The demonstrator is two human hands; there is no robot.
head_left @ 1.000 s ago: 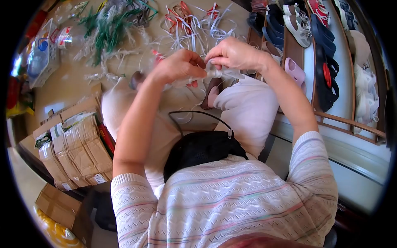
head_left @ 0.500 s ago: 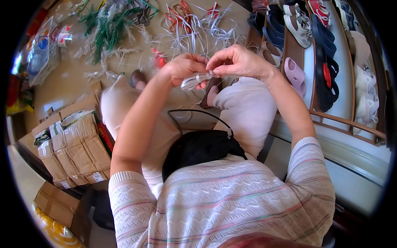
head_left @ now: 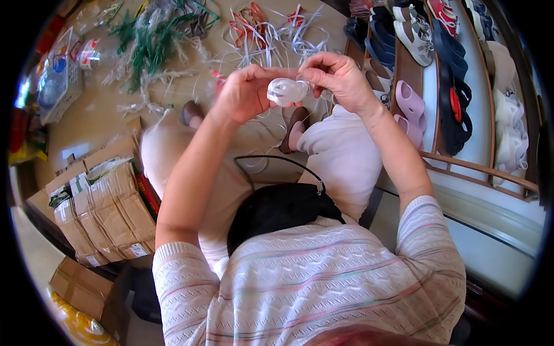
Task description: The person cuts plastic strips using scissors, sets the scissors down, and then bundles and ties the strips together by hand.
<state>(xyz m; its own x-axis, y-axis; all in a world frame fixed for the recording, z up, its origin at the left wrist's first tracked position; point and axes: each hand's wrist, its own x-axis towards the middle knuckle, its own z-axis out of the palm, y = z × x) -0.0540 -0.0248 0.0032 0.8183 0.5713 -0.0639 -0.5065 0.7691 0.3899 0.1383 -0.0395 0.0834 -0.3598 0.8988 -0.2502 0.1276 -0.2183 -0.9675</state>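
Note:
A small bundle of white cord or ribbon (head_left: 287, 91) is held up over my knees. My left hand (head_left: 249, 92) curls around its left side, with fingers behind and below it. At the bundle's upper right, my right hand (head_left: 334, 78) pinches a thin strand between thumb and fingertips. Loose thin strands hang beneath my hands. Beyond them on the floor lie tangled white and red ribbons (head_left: 254, 32), and a heap of green and white netting or string (head_left: 151, 49) is to their left.
Shoe racks (head_left: 412, 69) with slippers and sneakers stand at the right. At the left are a taped cardboard box (head_left: 107, 210), a smaller box (head_left: 81, 285) and a white plastic basket (head_left: 68, 86). A black pouch (head_left: 283, 210) rests on my lap.
The white bundle has turned and shows its looped, rounded side. My left hand has opened around it, and my right hand has moved slightly up and right with the strand.

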